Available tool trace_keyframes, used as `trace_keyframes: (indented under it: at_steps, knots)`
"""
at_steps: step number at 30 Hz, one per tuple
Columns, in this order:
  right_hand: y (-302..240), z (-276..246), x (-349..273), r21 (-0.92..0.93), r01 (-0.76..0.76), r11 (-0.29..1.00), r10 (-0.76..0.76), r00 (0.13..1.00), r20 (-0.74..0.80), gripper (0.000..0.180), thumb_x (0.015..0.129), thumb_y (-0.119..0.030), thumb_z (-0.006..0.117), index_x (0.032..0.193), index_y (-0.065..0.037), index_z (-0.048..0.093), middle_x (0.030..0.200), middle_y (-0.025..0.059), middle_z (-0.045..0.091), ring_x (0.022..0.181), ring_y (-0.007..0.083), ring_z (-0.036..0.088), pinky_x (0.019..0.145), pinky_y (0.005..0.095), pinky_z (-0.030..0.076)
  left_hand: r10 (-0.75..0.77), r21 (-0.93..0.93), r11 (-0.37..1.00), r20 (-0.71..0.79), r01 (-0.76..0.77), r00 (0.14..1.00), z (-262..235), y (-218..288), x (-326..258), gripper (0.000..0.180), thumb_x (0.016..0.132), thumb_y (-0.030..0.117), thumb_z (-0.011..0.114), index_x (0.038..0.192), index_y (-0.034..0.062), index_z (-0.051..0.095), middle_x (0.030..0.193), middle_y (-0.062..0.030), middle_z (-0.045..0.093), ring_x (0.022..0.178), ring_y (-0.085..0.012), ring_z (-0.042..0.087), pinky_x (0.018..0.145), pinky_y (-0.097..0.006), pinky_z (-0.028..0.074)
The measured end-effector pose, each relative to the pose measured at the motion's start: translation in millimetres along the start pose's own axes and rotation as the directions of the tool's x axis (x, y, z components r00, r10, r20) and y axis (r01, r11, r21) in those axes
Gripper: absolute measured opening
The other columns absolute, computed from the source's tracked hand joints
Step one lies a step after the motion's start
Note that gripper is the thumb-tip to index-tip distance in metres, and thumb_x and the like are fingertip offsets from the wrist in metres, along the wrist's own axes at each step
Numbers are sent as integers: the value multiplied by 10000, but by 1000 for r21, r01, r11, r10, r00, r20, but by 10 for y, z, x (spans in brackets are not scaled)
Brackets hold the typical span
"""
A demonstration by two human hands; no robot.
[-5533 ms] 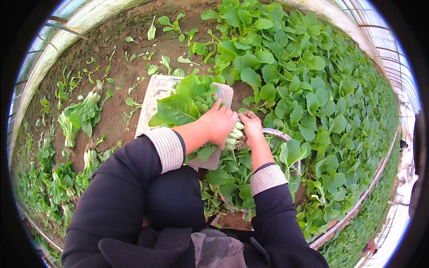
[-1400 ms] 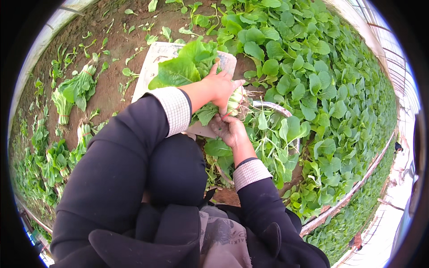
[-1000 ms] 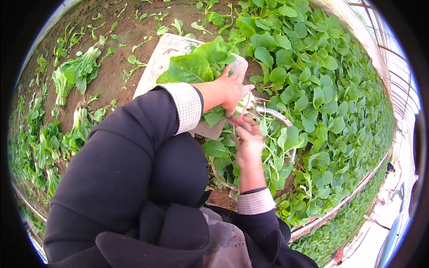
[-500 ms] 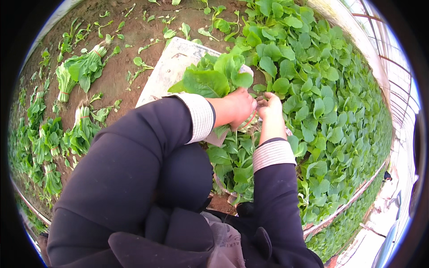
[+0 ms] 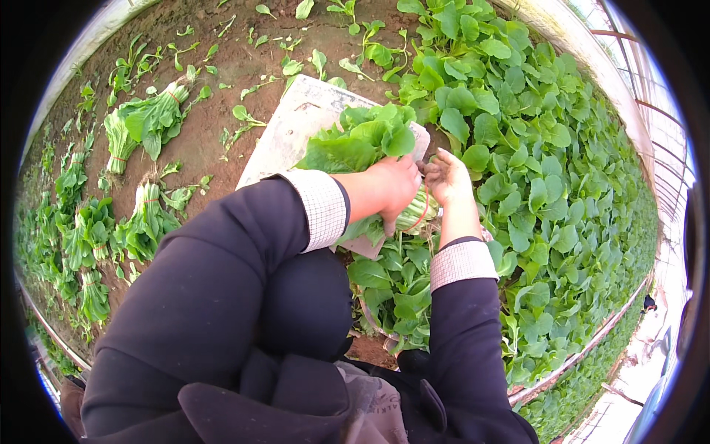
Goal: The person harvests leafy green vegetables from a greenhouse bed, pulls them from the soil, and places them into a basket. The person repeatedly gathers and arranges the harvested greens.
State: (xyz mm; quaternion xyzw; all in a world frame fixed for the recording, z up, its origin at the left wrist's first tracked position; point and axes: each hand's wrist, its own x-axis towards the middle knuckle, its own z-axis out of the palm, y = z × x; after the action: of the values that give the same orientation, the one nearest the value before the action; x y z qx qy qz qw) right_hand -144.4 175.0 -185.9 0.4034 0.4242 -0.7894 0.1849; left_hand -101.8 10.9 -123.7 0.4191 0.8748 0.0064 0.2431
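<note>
My left hand (image 5: 393, 186) is closed round a bunch of leafy greens (image 5: 355, 146), its leaves pointing up and left and its pale stems toward the lower right. An orange-red rubber band (image 5: 424, 214) crosses the stems, its upper part running up to the fingers of my right hand (image 5: 448, 179). That hand is beside the stems, thumb and fingertips bent together at the band, partly hidden by my left hand. Under the bunch lies a pale, dirt-marked board (image 5: 285, 126).
Several banded bunches lie on the bare soil (image 5: 214, 96) at the left, including one bunch (image 5: 148, 214). Dense growing greens (image 5: 547, 192) fill the right side. More greens (image 5: 392, 285) sit below my hands, beside my knee (image 5: 307, 296). Loose leaves are scattered beyond the board.
The band now shows as a loop round the stems, lower than my fingers. My right hand has turned, its fingers more raised. The view has shifted slightly.
</note>
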Motion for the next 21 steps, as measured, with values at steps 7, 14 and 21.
trace_keyframes:
  at_steps: [7,14,21]
  knots:
    - [17,56,-326,-307,288,907,-177,923,342,509,782,-103,690,1221,15,460,775,120,593,540,62,449,447,193,293,-33,-49,998,-27,31,999,61,38,-34,1083,528,438,854,1326,-96,353,1376,-238,390,1360,-394,241,1096,-420,301]
    - [554,142,-1281,-842,488,230,-492,805,331,584,757,-177,678,1256,22,449,904,114,603,775,176,597,707,302,499,-38,-75,996,6,39,999,139,-27,-10,869,612,356,806,1280,-63,439,1356,-233,406,1354,-402,255,1083,-419,322]
    - [1675,-754,-1290,-774,544,323,-592,755,283,249,747,34,595,955,-17,468,976,86,595,628,102,515,540,246,437,-61,23,998,-191,66,980,229,31,-6,801,544,399,820,1177,-25,571,1224,-156,531,1178,-309,447,1021,-373,358]
